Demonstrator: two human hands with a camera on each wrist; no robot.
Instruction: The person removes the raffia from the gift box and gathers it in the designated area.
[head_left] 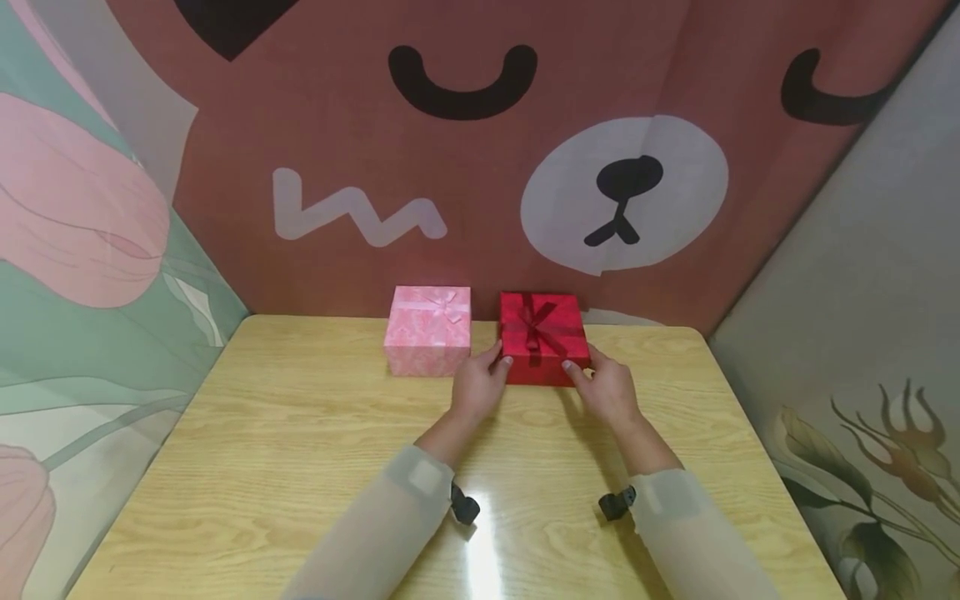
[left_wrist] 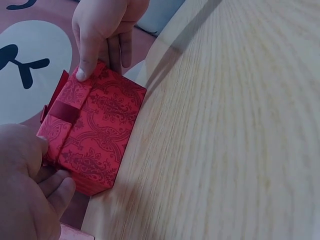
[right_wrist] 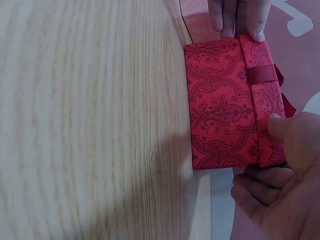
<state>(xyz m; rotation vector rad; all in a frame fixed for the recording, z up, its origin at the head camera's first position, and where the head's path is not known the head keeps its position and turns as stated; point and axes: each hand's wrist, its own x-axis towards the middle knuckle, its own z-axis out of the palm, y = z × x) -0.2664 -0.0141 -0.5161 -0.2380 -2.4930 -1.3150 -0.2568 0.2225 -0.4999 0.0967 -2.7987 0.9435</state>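
Note:
A red patterned gift box (head_left: 543, 337) with a dark red ribbon and bow stands near the table's back edge, its lid on. My left hand (head_left: 480, 385) grips its left side, thumb on the lid's front corner and the other fingers along the side. On the opposite side my right hand (head_left: 609, 390) holds it the same way, the thumb on the lid's edge in the right wrist view. The box's front face (left_wrist: 107, 127) is turned toward me. Left of it sits a pink gift box (head_left: 427, 331) with a pale pink bow, close to my left hand.
The light wooden table (head_left: 315, 467) ends at the back against a hanging with a brown bear print (head_left: 352, 275). A grey wall covering (head_left: 817, 333) with plant prints borders the right side, and a flowered one (head_left: 82, 350) the left.

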